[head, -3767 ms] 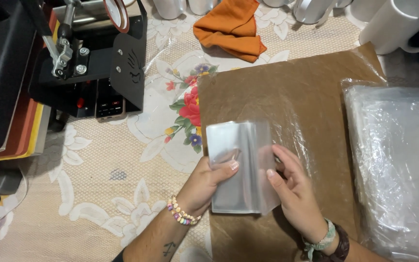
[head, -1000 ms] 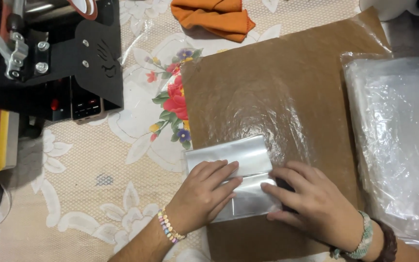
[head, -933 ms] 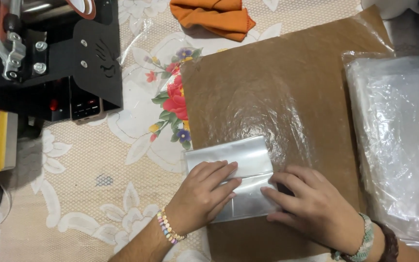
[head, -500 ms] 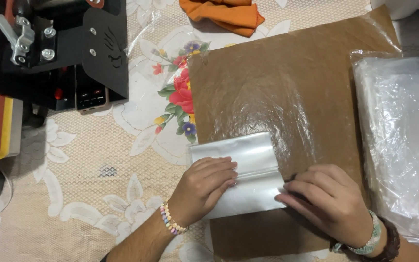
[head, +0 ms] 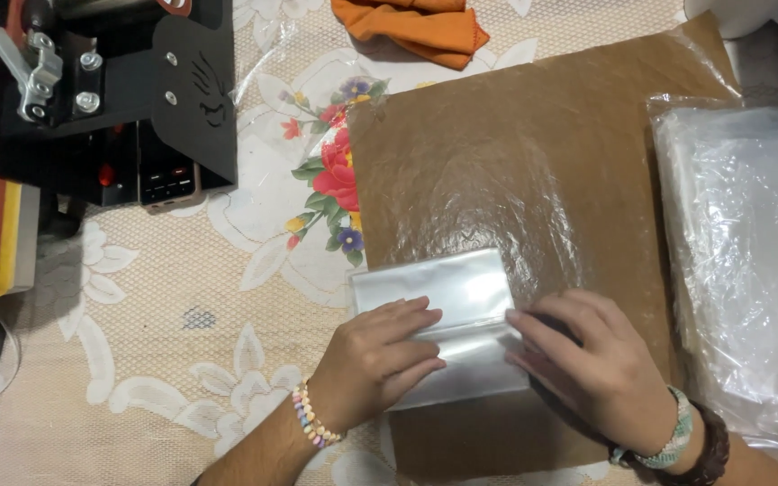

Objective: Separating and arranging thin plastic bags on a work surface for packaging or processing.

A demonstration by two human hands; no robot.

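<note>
Clear plastic sleeve (head: 447, 324) flat on brown sheet (head: 515, 162), left hand (head: 375, 360) and right hand (head: 592, 364) fingers spread pressing it, gripping nothing, orange cloth (head: 416, 25) beyond, floral worktop (head: 137, 360).

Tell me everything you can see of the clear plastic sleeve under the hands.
The clear plastic sleeve is a glossy, see-through rectangle with a crease running across its middle. It lies flat, slightly tilted, on the near left part of the brown sheet, its left edge at the sheet's border. The left hand presses flat on its lower left part; the right hand covers its right edge, fingertips on the film. Nothing shows inside it.
</note>
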